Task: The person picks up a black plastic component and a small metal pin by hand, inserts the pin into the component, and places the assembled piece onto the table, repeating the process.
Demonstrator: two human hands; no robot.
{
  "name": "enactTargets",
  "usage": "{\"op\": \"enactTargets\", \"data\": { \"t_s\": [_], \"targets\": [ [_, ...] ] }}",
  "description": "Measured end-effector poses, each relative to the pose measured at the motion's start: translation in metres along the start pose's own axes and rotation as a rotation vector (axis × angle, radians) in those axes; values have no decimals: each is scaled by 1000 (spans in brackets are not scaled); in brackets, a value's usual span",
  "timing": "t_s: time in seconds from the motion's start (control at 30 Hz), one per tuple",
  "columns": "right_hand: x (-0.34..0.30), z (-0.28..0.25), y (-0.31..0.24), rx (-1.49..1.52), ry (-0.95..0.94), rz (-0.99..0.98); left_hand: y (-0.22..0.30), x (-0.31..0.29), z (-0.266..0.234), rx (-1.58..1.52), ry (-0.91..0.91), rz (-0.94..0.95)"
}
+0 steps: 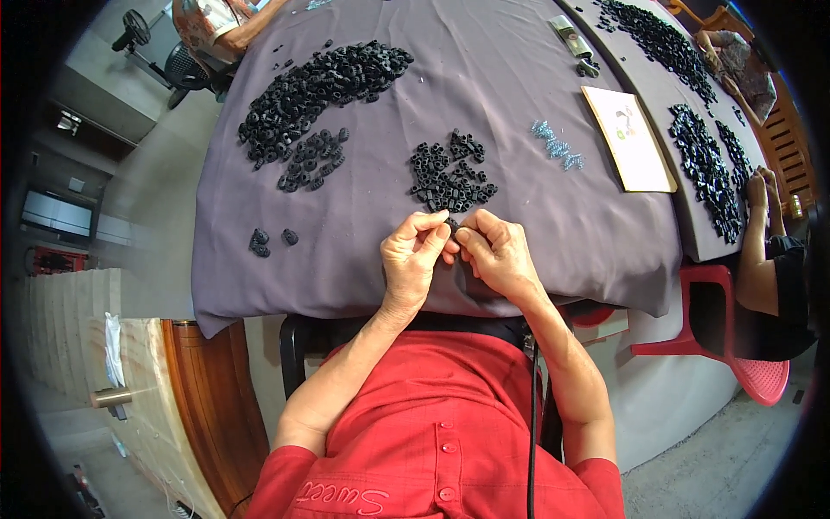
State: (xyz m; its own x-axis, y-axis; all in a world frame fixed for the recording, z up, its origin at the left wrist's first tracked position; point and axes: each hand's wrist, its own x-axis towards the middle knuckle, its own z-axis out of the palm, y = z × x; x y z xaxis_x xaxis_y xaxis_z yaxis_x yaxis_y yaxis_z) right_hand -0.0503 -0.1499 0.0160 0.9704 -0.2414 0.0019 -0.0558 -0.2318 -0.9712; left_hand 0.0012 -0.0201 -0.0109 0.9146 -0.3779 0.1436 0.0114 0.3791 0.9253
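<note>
Near the table's front edge, my left hand and my right hand meet with their fingertips pinched together. Between them is a small black plastic part, mostly covered by the fingers. Just beyond lies a pile of small hollow black plastic pieces. To the right of that pile is a cluster of small bluish metal springs. A large heap of ridged black pieces spreads at the far left, with a looser group on its near side. Several black pieces sit apart at the near left.
A purple-grey cloth covers the table. A flat cream board and a small packet lie at the right. Another table bears black piles, with people's arms beside it. A red plastic chair stands right; another person sits far left.
</note>
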Motion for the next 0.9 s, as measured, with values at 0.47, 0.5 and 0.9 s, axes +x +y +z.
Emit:
{"op": "enactTargets", "data": {
  "t_s": [0.47,0.5,0.9],
  "targets": [
    [-2,3,-1,134,-15,-5,16,10,-9,-232,15,-235],
    [-3,-1,-5,104,-42,37,18,10,-8,-231,14,-246],
    [4,4,15,322,-103,-230,23,6,-3,-551,-121,-544]
  ]
}}
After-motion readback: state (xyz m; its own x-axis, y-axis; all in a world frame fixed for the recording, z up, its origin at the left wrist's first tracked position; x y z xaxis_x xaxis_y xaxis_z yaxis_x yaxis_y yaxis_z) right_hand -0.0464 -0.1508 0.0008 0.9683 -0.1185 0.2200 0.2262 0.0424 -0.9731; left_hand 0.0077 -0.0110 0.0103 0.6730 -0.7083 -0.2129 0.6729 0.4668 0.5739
